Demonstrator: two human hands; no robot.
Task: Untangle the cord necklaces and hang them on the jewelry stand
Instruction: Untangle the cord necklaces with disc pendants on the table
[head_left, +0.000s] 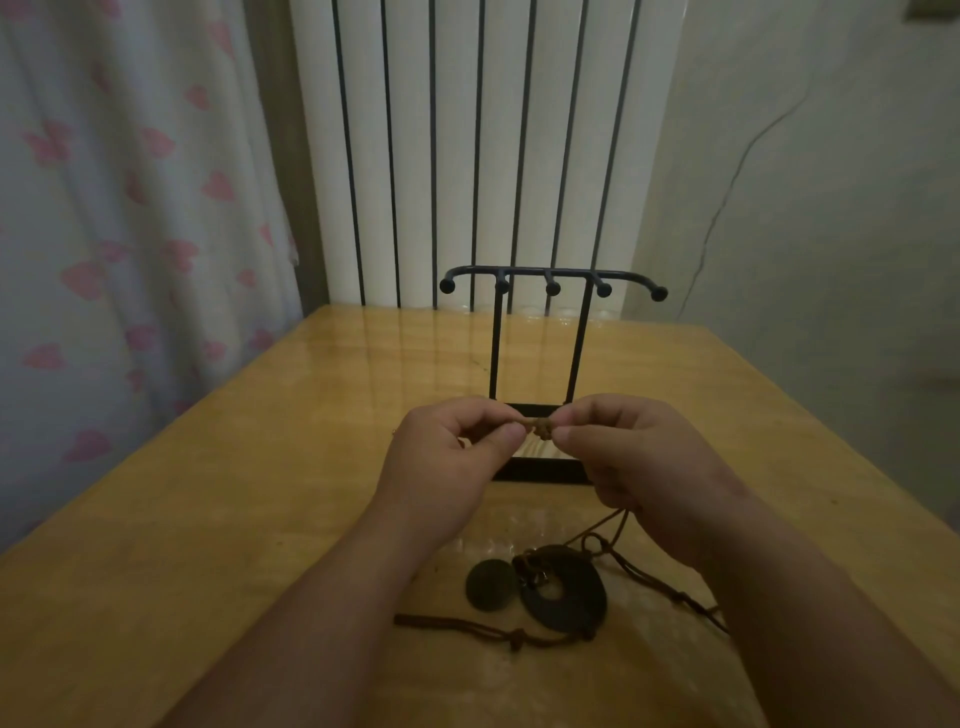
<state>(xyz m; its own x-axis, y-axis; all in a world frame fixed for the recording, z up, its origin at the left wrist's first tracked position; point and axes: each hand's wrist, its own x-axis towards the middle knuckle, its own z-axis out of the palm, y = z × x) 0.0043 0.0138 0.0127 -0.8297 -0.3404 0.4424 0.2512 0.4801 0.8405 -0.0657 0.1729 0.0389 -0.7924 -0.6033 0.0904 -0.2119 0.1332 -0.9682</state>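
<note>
Left hand (447, 457) and right hand (639, 467), raised above the table (208, 519), each pinch one end of a tan knot (540, 428) between thumb and forefinger. The knot's long axis runs level, left to right, between the two hands. A brown cord (605, 525) drops from the right hand to two dark pendants lying on the table near the person: a ring pendant (571, 608) and, touching its left edge, a disc pendant (491, 584). A loose cord end (457, 626) lies in front of them, its tip pointing left. Just behind the hands the jewelry stand (553, 273) stands upright, its top bar running left to right.
</note>
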